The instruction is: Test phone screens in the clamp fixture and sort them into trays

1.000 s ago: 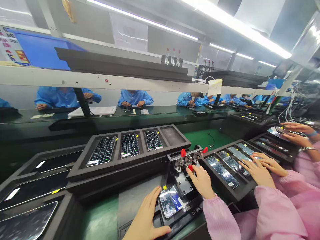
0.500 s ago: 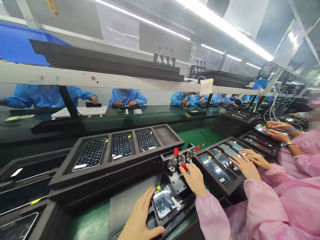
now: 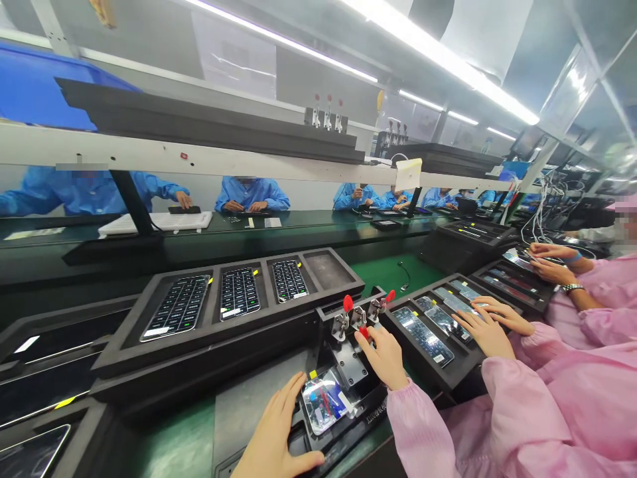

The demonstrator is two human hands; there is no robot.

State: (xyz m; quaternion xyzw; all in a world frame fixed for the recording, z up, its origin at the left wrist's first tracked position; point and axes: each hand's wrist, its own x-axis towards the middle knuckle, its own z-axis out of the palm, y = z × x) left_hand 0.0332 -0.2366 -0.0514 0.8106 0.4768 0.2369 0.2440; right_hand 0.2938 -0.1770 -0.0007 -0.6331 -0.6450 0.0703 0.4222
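Note:
A smartphone [image 3: 323,401] lies face up in a black clamping fixture [image 3: 369,418], its screen lit with a coloured picture and a yellow tab [image 3: 313,375] at its top edge. My left hand [image 3: 277,428] is at the fixture's left side, fingers stretched and thumb apart, with nothing in it; the fingertips are by the phone's edge. With thumb and fingers closed round it, my right hand [image 3: 384,356] holds the red handle of the middle toggle clamp [image 3: 363,332]. Two more toggle clamps with red handles [image 3: 348,303] stand either side. A metal block [image 3: 351,369] sits over the phone's far end.
A foam tray [image 3: 233,260] with several phones lies behind, its rightmost slot bare. More phone trays stand at left [image 3: 74,321] and right [image 3: 450,372]. A co-worker's hands [image 3: 490,332] rest over the right tray. A shelf [image 3: 239,167] crosses above; people in blue sit beyond.
The phone's screen has gone from a dark pattern to a brighter coloured picture with blue and red. Both my hands stay in place; the view shifts slightly.

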